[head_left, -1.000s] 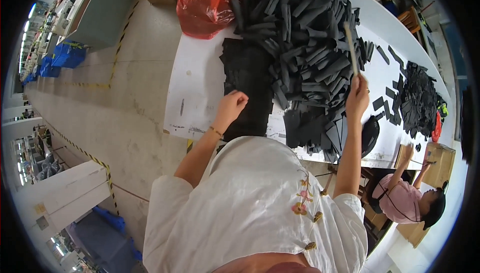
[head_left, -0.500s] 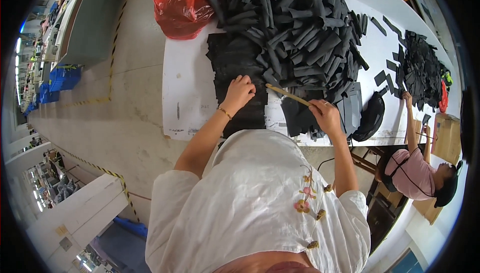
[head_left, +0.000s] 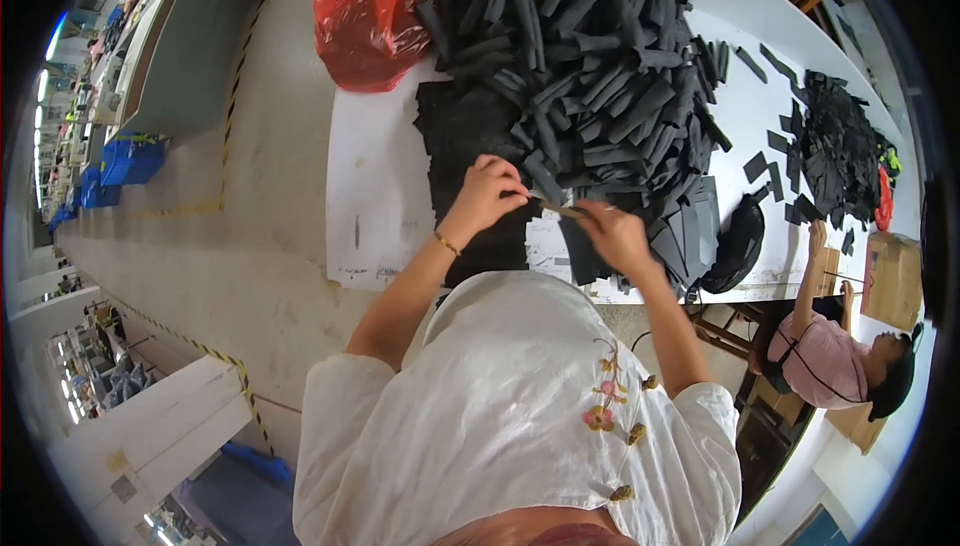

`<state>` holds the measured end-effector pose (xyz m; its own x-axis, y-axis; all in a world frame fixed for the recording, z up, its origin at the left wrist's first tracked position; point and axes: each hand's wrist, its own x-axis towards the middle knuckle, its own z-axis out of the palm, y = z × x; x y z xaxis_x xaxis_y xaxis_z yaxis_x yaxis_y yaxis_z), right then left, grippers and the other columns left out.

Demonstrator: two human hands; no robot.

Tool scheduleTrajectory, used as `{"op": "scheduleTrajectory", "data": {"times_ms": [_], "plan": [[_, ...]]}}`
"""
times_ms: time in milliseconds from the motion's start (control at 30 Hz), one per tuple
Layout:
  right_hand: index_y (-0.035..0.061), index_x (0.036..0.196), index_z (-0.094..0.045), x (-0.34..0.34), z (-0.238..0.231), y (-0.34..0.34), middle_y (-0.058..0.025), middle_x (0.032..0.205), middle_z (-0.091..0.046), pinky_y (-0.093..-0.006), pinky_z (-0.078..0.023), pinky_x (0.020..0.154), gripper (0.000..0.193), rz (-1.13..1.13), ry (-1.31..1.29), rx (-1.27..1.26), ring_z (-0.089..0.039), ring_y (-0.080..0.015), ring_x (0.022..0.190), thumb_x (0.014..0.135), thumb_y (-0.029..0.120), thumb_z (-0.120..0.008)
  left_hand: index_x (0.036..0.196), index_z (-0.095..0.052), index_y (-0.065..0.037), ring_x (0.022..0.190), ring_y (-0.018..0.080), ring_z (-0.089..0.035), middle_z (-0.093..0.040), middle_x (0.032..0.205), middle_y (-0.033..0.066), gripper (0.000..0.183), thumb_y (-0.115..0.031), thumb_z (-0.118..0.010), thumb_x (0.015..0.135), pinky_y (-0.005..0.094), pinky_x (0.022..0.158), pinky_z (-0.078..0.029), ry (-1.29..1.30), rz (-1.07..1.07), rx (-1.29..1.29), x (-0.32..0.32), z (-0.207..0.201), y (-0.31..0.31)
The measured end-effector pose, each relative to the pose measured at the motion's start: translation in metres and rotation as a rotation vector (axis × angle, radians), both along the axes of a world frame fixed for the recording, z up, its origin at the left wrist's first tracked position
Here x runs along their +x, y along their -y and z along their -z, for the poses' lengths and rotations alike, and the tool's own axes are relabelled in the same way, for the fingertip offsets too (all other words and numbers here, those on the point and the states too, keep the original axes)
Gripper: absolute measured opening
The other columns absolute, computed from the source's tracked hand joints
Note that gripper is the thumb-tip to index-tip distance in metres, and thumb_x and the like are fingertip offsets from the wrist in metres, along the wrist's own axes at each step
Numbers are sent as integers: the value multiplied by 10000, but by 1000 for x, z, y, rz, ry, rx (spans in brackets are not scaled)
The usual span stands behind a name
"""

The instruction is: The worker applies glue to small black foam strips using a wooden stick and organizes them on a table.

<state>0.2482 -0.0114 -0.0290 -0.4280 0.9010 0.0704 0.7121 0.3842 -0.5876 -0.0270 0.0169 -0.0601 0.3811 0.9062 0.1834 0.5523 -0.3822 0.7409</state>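
A thin tan stick (head_left: pixel 562 211) slants between my two hands. My right hand (head_left: pixel 618 240) is closed round its right end and slightly blurred. The fingers of my left hand (head_left: pixel 490 192) are pinched together at the stick's far tip; whether they grip the tip or some small thing beside it is hidden. Under my left hand lies a dark stretch of flat black pieces (head_left: pixel 460 136) with ragged edges. Just beyond my hands rises a big heap of curled black strips (head_left: pixel 610 76). More flat dark pieces (head_left: pixel 590 252) lie under my right hand.
A red plastic bag (head_left: pixel 372 31) stands on the white table (head_left: pixel 375 176) at the far left. Grey sheets (head_left: pixel 690 231) and a black bag (head_left: pixel 738 246) lie to the right. A co-worker in pink (head_left: pixel 820 361) reaches toward another black heap (head_left: pixel 838 151).
My right hand has moved left and up, bringing the stick's tip to my left hand. My left hand has shifted slightly right, its fingers now pinched at the tip.
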Motion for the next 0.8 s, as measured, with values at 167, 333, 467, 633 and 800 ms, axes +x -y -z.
{"op": "scheduleTrajectory", "data": {"times_ms": [167,333,467,633,800], "plan": [[-9,1202,-572,-56,18,2,-191,932,-649,-317,-494,710,377,118,-523,-385,-647,-216,822,826,-26,-597,1151,-603,-139,1280,327,-350,-427,1335,126,518,-275,-803,693,489,1061,-271,83,-442,492,24,-70,14],[-22,1155,-582,-98,0,6,-216,952,-641,-351,-493,747,324,94,-574,-361,-620,-297,867,831,-38,-567,1170,-566,3,979,285,-634,-637,988,133,370,-178,-686,871,392,868,-517,1703,-430,-771,16,-25,17],[-32,1048,-581,-126,-15,3,-268,984,-638,-453,-494,757,219,173,-476,-147,-609,-452,905,835,-40,-530,1006,-627,12,815,269,-669,-650,800,107,260,-225,-656,905,382,785,-543,1728,-682,-752,38,-47,18],[-6,926,-586,-90,1,43,-259,746,-596,-465,-465,583,87,87,-261,-254,-590,-459,714,874,62,-601,888,-632,-51,421,61,-344,-455,571,-17,257,-298,-702,868,207,400,-256,1567,-964,-457,-20,-50,-14],[-7,896,-606,-13,-26,76,-170,626,-577,-328,-451,518,129,10,-253,-444,-558,-219,519,850,93,-672,928,-604,-45,402,55,-283,-380,518,-33,263,-308,-625,929,229,390,-201,1640,-860,-425,-53,-44,-25]]}}
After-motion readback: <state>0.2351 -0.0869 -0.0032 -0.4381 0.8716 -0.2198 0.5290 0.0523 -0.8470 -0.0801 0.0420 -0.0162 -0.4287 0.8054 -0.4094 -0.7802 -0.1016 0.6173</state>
